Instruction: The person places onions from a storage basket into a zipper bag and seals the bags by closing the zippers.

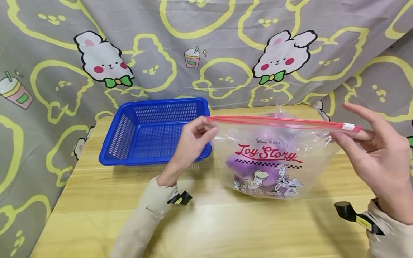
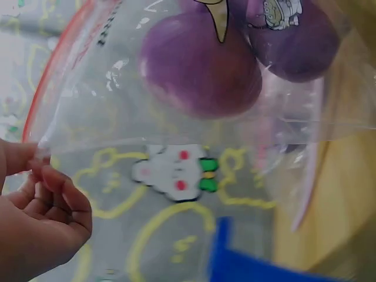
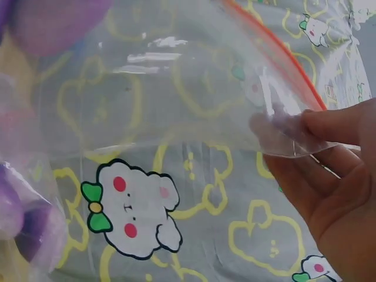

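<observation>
Between both hands, zip bag

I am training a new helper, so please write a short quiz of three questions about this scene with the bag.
1. True or false: the slider sits at the bag's left end.
2. What colour is the basket? A red, B blue, C green.
3. Fill in: the left hand and right hand pinch the bag's ___ corners.

Key: 1 false; 2 B; 3 top.
</observation>
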`<state>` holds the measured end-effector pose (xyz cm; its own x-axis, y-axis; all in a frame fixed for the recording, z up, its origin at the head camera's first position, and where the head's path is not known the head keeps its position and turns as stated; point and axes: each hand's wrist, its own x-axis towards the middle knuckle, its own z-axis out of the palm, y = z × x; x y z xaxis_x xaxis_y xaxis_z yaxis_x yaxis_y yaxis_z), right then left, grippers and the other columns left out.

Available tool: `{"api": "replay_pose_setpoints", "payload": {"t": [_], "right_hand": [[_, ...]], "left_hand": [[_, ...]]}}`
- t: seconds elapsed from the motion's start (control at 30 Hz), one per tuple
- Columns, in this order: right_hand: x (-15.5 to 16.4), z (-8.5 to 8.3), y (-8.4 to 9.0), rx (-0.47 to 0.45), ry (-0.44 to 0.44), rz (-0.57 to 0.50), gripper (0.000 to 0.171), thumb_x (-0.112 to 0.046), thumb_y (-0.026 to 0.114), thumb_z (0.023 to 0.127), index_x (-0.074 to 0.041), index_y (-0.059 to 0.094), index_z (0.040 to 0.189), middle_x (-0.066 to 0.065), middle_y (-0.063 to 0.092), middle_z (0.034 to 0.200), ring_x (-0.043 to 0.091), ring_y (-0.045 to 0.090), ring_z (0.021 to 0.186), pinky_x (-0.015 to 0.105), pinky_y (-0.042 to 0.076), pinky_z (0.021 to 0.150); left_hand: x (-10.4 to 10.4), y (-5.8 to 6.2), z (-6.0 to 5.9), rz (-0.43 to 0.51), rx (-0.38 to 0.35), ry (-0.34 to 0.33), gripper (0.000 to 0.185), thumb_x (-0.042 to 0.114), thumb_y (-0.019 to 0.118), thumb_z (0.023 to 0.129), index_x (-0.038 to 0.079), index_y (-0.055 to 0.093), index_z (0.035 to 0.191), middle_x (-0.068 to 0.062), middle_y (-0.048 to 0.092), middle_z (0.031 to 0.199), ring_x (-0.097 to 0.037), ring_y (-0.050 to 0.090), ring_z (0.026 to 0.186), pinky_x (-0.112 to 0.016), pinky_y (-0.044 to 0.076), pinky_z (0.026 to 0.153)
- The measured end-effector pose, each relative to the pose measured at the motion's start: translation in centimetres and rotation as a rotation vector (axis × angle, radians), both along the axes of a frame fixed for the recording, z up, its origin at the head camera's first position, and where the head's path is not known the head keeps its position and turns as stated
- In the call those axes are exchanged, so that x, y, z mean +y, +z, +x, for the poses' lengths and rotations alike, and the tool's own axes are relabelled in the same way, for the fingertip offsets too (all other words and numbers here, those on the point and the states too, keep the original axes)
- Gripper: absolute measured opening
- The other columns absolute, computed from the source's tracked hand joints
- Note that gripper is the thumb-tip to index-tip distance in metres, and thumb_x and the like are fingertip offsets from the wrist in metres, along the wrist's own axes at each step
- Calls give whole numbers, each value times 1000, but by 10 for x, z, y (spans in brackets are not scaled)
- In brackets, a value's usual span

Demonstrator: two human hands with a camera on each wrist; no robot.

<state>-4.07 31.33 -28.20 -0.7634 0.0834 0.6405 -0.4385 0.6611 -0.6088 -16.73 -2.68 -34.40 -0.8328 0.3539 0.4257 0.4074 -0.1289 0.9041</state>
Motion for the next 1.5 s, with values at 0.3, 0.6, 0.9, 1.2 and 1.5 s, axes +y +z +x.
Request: {"api": "replay_pose_setpoints", "payload": {"t": [0.3, 0.6, 0.9, 1.2, 1.5], "right_hand": [[-25, -31, -2, 137, 393, -501, 14, 22, 63, 83, 30, 59, 94, 19, 74, 82, 19, 73, 74, 21, 56, 77], [-72, -72, -1, 54, 430, -408, 16, 8, 53, 96, 17, 63, 86, 2, 57, 69, 10, 47, 61, 16, 37, 56], [-106, -68, -7, 123, 431, -147, 25, -7, 55, 101, 14, 65, 90, 0, 56, 68, 4, 43, 58, 16, 32, 52], [-133, -62, -9, 123, 517, 147, 36, -30, 45, 107, -2, 66, 96, -4, 54, 74, 1, 44, 64, 18, 37, 60], [-138, -59, -11, 160, 465, 117, 43, -32, 46, 106, 3, 70, 98, 3, 65, 80, 3, 50, 69, 18, 42, 66]], "left_hand": [[-48, 27, 11, -109, 89, 142, 5, 3, 64, 93, -1, 65, 97, -6, 57, 71, -18, 51, 68, -27, 42, 62], [-20, 54, 23, -229, 586, 615, 26, 16, 67, 93, -3, 63, 109, -13, 52, 85, -24, 51, 81, -32, 41, 76], [34, 74, 45, -466, 714, 332, 30, 22, 57, 100, 5, 66, 123, -7, 65, 123, -19, 55, 119, -37, 32, 108], [26, 68, 54, -507, 789, 387, 19, 17, 57, 101, 8, 73, 102, -1, 72, 99, -16, 61, 97, -40, 34, 107], [19, 65, 49, -493, 832, 396, 16, 16, 61, 99, 8, 75, 94, 1, 72, 89, -13, 64, 89, -33, 42, 94]]}}
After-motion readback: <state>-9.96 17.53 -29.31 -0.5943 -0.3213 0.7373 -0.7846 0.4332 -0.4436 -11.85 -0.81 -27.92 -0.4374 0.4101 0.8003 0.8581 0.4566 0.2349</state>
